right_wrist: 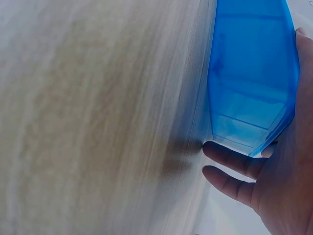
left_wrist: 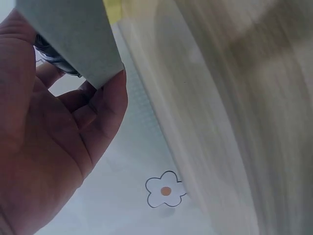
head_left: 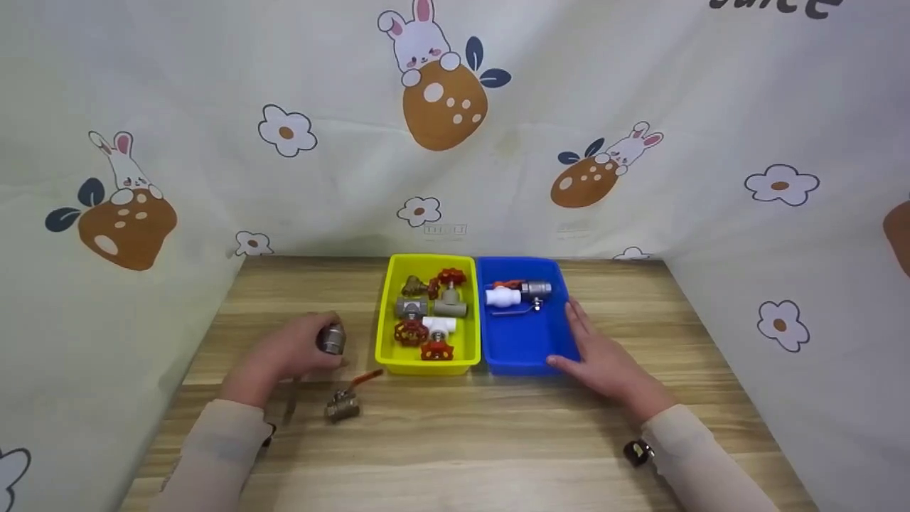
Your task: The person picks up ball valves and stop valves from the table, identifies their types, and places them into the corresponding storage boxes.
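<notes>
My left hand [head_left: 293, 348] grips a metal ball valve [head_left: 332, 340] above the wood table, left of the yellow bin. Its flat grey lever [left_wrist: 80, 41] crosses close to the left wrist camera, hiding most of the valve body there. Just below that hand lies a second ball valve [head_left: 343, 407] with an orange lever. My right hand [head_left: 604, 364] rests against the right side of the blue bin [head_left: 522, 348], fingers extended along its wall and thumb at the near corner. Inside this bin are a white plastic valve [head_left: 503, 296] and a metal valve [head_left: 537, 289] with levers.
The yellow bin [head_left: 426, 369] stands against the blue one and holds several valves with red handwheels [head_left: 411, 333]. A patterned cloth [head_left: 341, 178] hangs behind and at both sides of the wood table [head_left: 455, 441].
</notes>
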`<state>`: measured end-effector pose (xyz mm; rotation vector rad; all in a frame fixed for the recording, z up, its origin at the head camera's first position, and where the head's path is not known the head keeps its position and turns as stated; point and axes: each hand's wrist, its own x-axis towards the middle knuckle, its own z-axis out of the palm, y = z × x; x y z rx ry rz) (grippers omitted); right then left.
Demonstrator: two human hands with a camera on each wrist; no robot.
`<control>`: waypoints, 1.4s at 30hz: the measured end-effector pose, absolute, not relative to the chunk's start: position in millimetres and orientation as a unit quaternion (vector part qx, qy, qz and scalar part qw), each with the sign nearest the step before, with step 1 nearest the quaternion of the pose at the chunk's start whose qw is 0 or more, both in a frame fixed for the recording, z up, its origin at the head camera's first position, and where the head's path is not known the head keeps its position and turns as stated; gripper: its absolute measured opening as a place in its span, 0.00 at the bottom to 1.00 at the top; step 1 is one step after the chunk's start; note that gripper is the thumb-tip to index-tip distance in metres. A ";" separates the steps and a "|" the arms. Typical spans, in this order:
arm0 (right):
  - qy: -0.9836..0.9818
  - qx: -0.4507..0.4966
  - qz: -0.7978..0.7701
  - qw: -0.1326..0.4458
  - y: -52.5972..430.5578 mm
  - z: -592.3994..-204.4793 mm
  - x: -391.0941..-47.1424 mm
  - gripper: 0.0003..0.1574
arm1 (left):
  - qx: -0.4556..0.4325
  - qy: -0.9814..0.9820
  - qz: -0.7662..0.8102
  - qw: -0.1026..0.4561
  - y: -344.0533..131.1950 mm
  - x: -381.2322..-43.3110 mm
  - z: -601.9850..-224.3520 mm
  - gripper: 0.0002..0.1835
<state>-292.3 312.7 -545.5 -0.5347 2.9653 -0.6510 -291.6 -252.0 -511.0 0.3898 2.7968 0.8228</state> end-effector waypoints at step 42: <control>0.962 -0.177 -0.207 0.026 313.9 -545.3 -293.8 0.70 | 0.224 0.941 0.248 0.057 -201.6 -301.3 -450.3 0.41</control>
